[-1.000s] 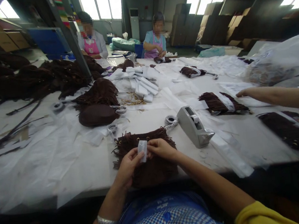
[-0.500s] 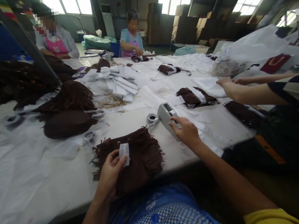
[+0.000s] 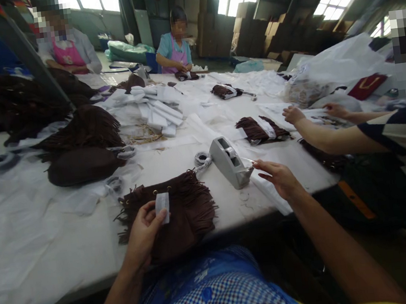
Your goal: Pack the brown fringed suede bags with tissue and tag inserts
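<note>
Fringed brown bag (image 3: 188, 213) is laid flat at the near edge of the table (image 3: 32, 242), directly in front of the torso; dark suede-like surface; fringe is fanned out along the top and both sides; small metal eyelets are seen along the upper edge.

Left hand (image 3: 142, 233) is rested on the bag's left part; a white paper slip (image 3: 163, 207) is pinched upright between its thumb and fingers, held against the bag just under the eyelets.

Right hand (image 3: 279, 178) is held just right of the grey tape dispenser (image 3: 228, 162); thumb and forefinger are closed on the end of a thin clear tape strip (image 3: 249, 160) drawn from the dispenser; remaining fingers are spread.

A coiled cord (image 3: 201, 159) is lying against the dispenser's left end, just behind the bag.

Behind the dispenser a second fringed bag wrapped in a white band (image 3: 261, 129) is seen; a co-worker's arm (image 3: 319, 135) is stretched across the table from the right, near it.

Left of the bag, more brown bags (image 3: 82, 164) are piled; farther back, a stack of folded white papers (image 3: 159, 110); at the far right, a large clear plastic bag (image 3: 329, 70).

Nothing is lying between the bag and the dispenser.
</note>
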A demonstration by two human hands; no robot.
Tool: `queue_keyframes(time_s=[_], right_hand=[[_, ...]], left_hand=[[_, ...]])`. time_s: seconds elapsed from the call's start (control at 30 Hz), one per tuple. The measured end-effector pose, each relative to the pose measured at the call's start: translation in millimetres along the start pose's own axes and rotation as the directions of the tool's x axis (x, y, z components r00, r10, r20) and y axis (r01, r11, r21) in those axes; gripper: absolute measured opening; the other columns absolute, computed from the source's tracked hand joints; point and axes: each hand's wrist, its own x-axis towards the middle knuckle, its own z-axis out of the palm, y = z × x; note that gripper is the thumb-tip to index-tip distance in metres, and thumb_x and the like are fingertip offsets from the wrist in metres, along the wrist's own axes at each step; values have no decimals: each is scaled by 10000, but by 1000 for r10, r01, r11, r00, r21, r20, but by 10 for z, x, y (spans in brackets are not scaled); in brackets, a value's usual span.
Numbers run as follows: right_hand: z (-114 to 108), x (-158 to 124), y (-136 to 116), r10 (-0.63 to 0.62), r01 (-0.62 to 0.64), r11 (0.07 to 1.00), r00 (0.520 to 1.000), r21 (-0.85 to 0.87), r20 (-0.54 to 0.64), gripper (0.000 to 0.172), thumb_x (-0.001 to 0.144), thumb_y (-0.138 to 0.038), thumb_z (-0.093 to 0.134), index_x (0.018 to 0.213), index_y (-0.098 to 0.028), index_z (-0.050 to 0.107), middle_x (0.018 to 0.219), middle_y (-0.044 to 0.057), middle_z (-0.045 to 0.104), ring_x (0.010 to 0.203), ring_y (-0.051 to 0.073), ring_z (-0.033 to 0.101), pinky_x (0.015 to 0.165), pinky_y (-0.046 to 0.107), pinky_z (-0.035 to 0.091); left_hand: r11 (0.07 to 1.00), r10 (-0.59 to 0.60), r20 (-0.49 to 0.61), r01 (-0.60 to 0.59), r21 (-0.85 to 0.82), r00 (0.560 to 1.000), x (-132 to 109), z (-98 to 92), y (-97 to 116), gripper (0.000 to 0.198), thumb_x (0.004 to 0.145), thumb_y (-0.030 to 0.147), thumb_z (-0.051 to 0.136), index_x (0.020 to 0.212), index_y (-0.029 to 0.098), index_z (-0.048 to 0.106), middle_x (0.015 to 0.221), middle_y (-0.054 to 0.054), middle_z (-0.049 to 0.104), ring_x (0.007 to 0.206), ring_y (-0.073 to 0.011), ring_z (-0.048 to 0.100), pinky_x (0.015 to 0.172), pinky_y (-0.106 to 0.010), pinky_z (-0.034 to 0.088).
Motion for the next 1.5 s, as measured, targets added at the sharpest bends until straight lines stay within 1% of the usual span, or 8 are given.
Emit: queue_keyframes(time_s=[0.17,0.4,0.5,0.63,0.83,0.97,1.23,1.5], right_hand=[[-55,-29,268,124,-124,992,992,-1,-14,450,575,-483,887,852,-151,762,845,106,754,676,166,690,628,273,575],[112,-151,405,52,-61,983,997,-172,-57,449,560,-517,881,749,-134,742,696,99,730,570,161,656,529,258,554],[521,-434,271,-35,72,978,982,-196,185,414,685,-531,808,854,-157,759,727,72,733,579,147,647,563,257,549],[1379,-779,80,-70,148,985,817,-92,572,377,791,-511,726,947,-170,754,732,44,729,568,132,643,550,239,519],[2198,-821,46,-157,290,955,681,-66,715,359,841,-340,668,1169,-194,696,700,-8,717,570,125,649,591,227,521],[2269,-719,68,-30,274,942,643,-193,765,665,798,-223,676,1424,-240,451,607,-67,681,449,115,614,467,189,476],[2185,-619,128,-33,418,842,670,-340,742,732,798,-411,758,1449,-277,449,493,-96,604,369,115,563,416,191,404],[1972,-676,180,-230,493,815,758,-305,610,546,893,-312,645,1417,-262,500,727,-34,735,645,158,704,737,270,534]], left_hand=[[1000,20,-1,-20,-14,1000,8,-10,-20,669,653,420,857,1192,204,524,974,-40,735,829,-179,725,758,-265,568],[996,82,28,-81,-43,996,18,-34,-102,591,682,410,838,1139,182,540,982,-37,717,865,-161,700,809,-261,540],[993,117,22,-116,-34,993,32,-36,-129,570,684,397,833,1125,179,545,988,-38,707,909,-174,692,836,-277,537],[989,148,35,-147,-21,988,26,-45,-149,548,705,387,816,1130,185,537,1006,-44,702,955,-190,690,858,-297,539],[981,194,88,-190,-49,977,18,-56,-168,534,714,353,813,1127,183,519,1073,-82,701,1038,-220,686,918,-330,538],[975,223,104,-220,-46,969,39,-62,-195,534,683,296,831,1107,180,527,1038,-72,697,1028,-215,688,933,-330,535],[975,217,140,-207,-79,966,22,-97,-191,513,722,275,802,1149,192,530,1092,-78,686,1056,-211,675,940,-330,531],[977,209,94,-203,-71,973,17,-106,-162,524,727,301,804,1170,195,547,1223,-88,642,1092,-224,662,975,-353,520]])
